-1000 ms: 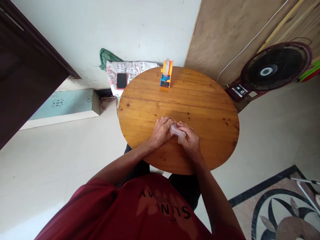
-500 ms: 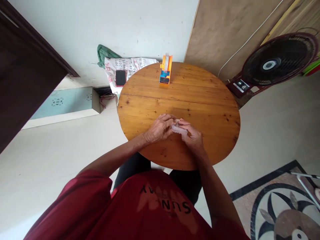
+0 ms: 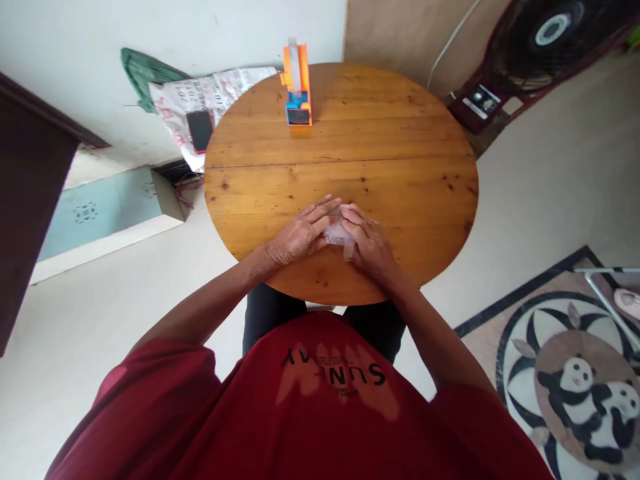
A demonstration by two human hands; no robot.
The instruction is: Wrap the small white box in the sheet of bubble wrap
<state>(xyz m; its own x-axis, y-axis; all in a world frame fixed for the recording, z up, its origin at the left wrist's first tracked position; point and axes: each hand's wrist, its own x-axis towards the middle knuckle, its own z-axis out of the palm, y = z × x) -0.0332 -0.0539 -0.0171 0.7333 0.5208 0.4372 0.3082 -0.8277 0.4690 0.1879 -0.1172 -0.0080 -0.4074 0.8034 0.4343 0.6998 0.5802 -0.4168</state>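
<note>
Between both hands, over the near half of the round wooden table [image 3: 400, 200], is a small whitish, translucent packet [image 3: 339, 235]. A short strip that looks like clear tape [image 3: 349, 250] hangs from its near side. My left hand [image 3: 303, 230] holds the packet's left side, with its upper fingers stretched along the top. My right hand [image 3: 369, 241] grips the right side, fingers bent over it. The fingers hide much of the packet, so what it contains cannot be made out. An orange and blue tape dispenser [image 3: 299, 93] stands at the table's far edge.
Beyond the table's left edge, a dark phone [image 3: 200, 131] lies on a printed white sack [image 3: 220, 93], beside a green bag [image 3: 153, 73]. A dark red fan [image 3: 480, 107] stands at the back right. Behind the table is a wall [image 3: 240, 30].
The view has shifted, so the table and dispenser appear higher and further left. My hands have closed in over the packet, and its strip now points down towards me.
</note>
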